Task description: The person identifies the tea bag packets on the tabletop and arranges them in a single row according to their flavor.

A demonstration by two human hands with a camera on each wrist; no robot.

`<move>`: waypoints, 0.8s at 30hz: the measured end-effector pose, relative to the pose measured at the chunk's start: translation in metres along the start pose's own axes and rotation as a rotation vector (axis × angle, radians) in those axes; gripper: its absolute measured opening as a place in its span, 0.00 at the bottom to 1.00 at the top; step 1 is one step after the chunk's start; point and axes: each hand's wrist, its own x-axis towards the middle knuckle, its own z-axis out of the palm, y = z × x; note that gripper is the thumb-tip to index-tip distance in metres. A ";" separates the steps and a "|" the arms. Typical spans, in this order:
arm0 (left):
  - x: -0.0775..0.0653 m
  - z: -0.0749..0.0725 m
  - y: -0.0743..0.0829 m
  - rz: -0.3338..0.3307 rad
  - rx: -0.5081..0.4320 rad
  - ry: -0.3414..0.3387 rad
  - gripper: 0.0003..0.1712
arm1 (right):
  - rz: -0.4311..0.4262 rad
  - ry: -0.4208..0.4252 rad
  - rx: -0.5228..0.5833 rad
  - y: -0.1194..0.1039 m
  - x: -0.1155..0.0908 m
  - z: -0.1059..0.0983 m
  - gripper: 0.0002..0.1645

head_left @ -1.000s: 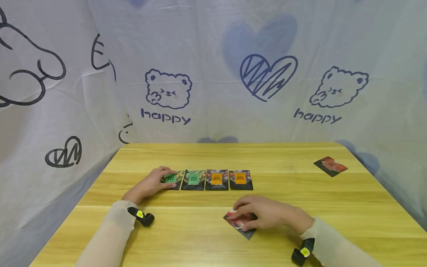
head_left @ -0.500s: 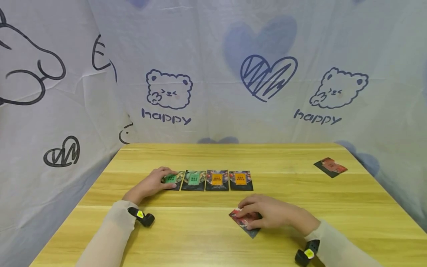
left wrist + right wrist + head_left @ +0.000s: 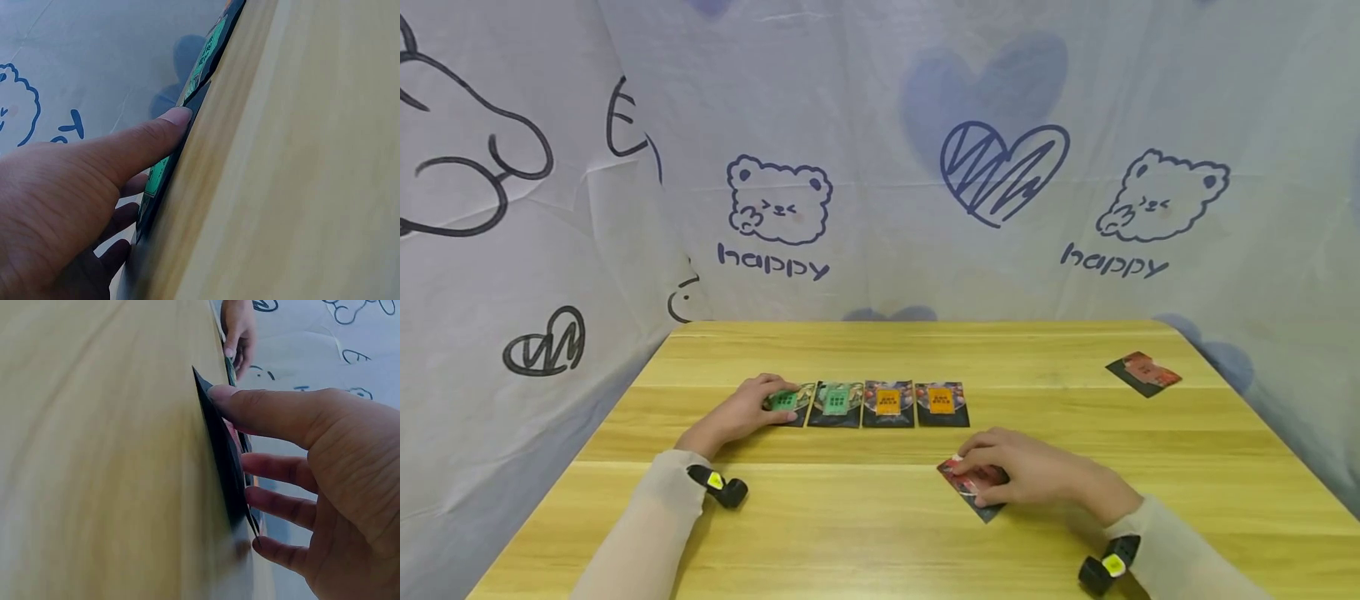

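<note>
Four-sided flat packets with dark lower parts lie in a row on the table. My left hand [image 3: 743,414] rests on the leftmost green-labelled packet [image 3: 785,401], thumb on its near edge and fingers over its far left side. My right hand [image 3: 1033,475] holds a red packet [image 3: 976,486] between thumb and fingers, nearer the front of the table. In the right wrist view, this red packet [image 3: 220,447] stands at a tilt with its dark edge toward the camera; whether it touches the table I cannot tell.
Beside the left hand's packet lie another green-labelled packet [image 3: 837,401] and two orange-labelled ones, the nearer orange-labelled packet [image 3: 888,403] and the end orange-labelled packet [image 3: 942,403]. Another red packet [image 3: 1142,374] lies askew at the table's far right. A printed cloth [image 3: 880,233] hangs behind the table.
My right hand has moved to the right and slightly away from me, carrying the red packet along. The left hand and the row of packets have stayed in place.
</note>
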 end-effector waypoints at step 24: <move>-0.002 -0.002 -0.002 0.016 0.022 -0.007 0.33 | 0.047 0.054 0.081 0.038 -0.016 -0.009 0.21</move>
